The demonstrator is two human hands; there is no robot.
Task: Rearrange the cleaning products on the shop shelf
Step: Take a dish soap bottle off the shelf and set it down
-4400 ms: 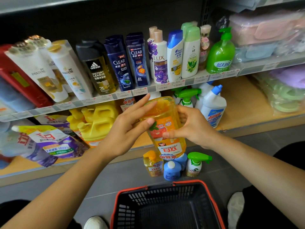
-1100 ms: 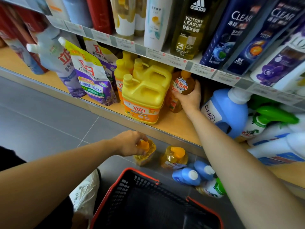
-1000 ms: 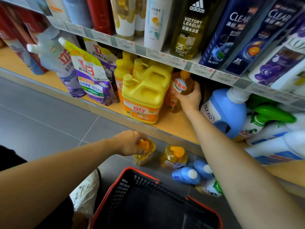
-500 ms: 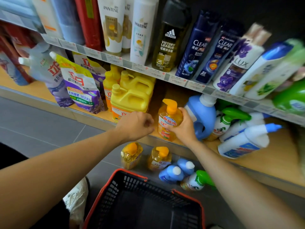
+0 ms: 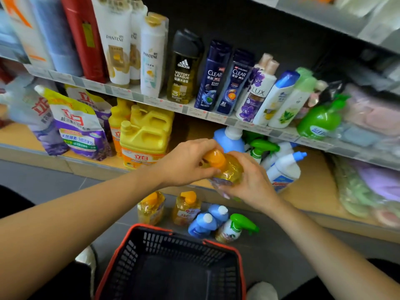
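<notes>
L hand [image 5: 187, 163], R hand [image 5: 252, 188] grip orange bottle [image 5: 228, 168] over shelf edge [image 5: 91, 168]; gap by jug [image 5: 142, 137].

The one camera sat on the person's head and looked forward and steeply down, facing the shop shelf [image 5: 313, 191] from close in. Its wide lens bowed the price strip [image 5: 194, 110] and splayed the bottles above it outward. Both forearms reached in from the lower corners, and the left hand [image 5: 186, 163] and right hand [image 5: 251, 188] met on the orange bottle [image 5: 228, 168] near mid-frame, close under the lens. Straight below lay the basket [image 5: 218, 245] on the floor [image 5: 43, 185], with a shoe [image 5: 262, 291] at the bottom edge.
</notes>
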